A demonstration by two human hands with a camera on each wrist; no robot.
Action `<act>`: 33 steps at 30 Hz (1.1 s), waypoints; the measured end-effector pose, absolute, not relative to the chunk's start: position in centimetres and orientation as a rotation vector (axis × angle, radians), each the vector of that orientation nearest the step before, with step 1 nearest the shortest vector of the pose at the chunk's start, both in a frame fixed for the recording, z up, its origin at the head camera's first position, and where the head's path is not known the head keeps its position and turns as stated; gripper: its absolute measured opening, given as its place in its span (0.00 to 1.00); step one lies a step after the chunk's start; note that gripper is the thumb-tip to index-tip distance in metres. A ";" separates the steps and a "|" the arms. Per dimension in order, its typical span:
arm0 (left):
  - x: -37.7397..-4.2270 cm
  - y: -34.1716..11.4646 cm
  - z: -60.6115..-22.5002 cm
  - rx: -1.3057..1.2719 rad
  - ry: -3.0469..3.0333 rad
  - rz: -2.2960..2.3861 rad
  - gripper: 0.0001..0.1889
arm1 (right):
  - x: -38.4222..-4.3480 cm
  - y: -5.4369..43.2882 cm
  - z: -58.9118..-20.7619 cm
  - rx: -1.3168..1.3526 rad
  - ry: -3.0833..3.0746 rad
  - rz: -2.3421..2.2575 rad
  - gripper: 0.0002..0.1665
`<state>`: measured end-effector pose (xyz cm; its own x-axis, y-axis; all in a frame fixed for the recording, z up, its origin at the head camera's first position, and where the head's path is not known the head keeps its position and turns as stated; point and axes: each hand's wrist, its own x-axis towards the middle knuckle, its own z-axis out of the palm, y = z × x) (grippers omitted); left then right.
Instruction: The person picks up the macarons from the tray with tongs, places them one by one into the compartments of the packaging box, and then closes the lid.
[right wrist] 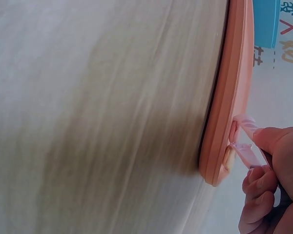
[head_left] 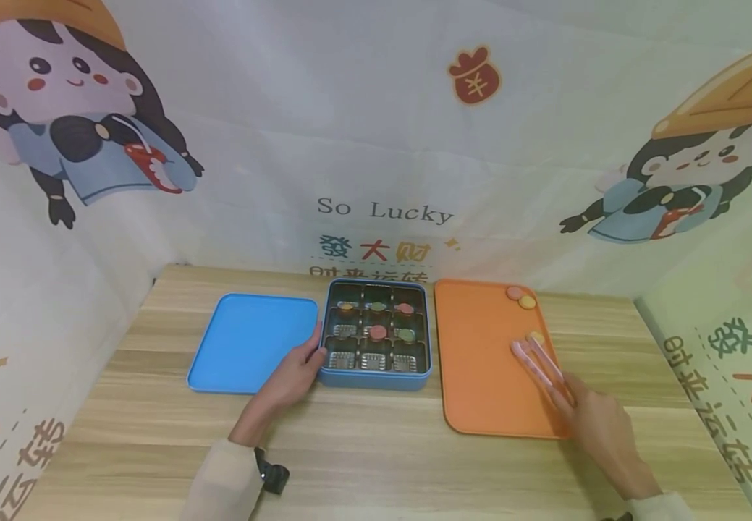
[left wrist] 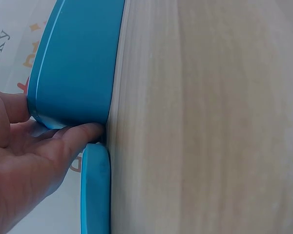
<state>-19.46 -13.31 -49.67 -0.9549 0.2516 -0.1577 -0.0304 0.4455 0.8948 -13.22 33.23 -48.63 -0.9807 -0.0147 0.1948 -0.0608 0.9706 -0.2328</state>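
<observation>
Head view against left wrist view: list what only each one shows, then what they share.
Only the head view: the right hand holding pink tweezers over the orange tray, and the compartments and discs inside the blue box.

Only the left wrist view: the underside of the left hand, with one digit's tip low beside the box's base.

Both: the left hand touching the box, some of the blue tray, the wooden table and the printed backdrop.

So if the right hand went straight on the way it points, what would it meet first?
Likely the yellow disc on the orange tray, at one tip of the pink tongs; whether they touch is unclear.
</observation>
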 end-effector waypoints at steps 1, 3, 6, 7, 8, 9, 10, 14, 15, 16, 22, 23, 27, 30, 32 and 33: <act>-19.4 -13.3 -49.6 0.191 2.433 1.513 0.30 | -13.2 33.2 -48.6 0.057 -2.924 0.353 0.15; -19.4 -13.3 -49.6 0.192 2.432 1.513 0.30 | -13.3 33.1 -48.5 0.062 -2.921 0.359 0.16; -19.4 -13.2 -49.6 0.195 2.435 1.513 0.30 | -13.3 32.8 -48.4 0.061 -2.908 0.368 0.19; -19.5 -13.2 -49.6 0.196 2.437 1.514 0.30 | -13.4 32.6 -48.4 0.068 -2.903 0.377 0.18; -19.5 -13.3 -49.6 0.198 2.439 1.514 0.30 | -13.5 32.5 -48.4 0.083 -2.886 0.379 0.17; -19.5 -13.3 -49.7 0.199 2.440 1.513 0.30 | -13.6 32.4 -48.4 0.099 -2.866 0.380 0.15; -19.5 -13.3 -49.7 0.201 2.441 1.514 0.30 | -13.7 32.3 -48.5 0.119 -2.843 0.371 0.13; -19.5 -13.3 -49.7 0.205 2.442 1.515 0.30 | -14.1 31.5 -48.7 0.205 -2.737 0.368 0.11; -19.5 -13.3 -49.8 0.203 2.438 1.517 0.30 | -14.2 31.3 -48.6 0.213 -2.721 0.372 0.12; -19.5 -13.3 -49.8 0.204 2.434 1.521 0.30 | -14.3 31.1 -48.6 0.225 -2.706 0.368 0.14; -19.5 -13.3 -49.9 0.197 2.418 1.525 0.30 | -14.9 29.4 -48.3 0.285 -2.631 0.355 0.16; -19.5 -13.4 -49.8 0.193 2.422 1.521 0.31 | -15.1 29.1 -48.2 0.292 -2.621 0.361 0.16; -19.4 -13.4 -49.7 0.199 2.437 1.511 0.31 | -15.5 27.6 -47.9 0.309 -2.595 0.376 0.16; -19.4 -13.4 -49.6 0.208 2.443 1.510 0.31 | -15.8 26.5 -47.8 0.312 -2.600 0.408 0.18; -19.4 -13.4 -49.6 0.205 2.443 1.509 0.30 | -15.9 25.8 -47.7 0.323 -2.609 0.434 0.17; -19.4 -13.4 -49.6 0.207 2.445 1.506 0.30 | -16.0 25.4 -47.7 0.335 -2.605 0.438 0.16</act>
<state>-19.35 -13.41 -49.63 -0.9556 0.2556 -0.1468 -0.0161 0.4522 0.8918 -16.03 25.45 -47.68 -0.8575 -0.1567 0.4900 -0.3083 0.9190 -0.2458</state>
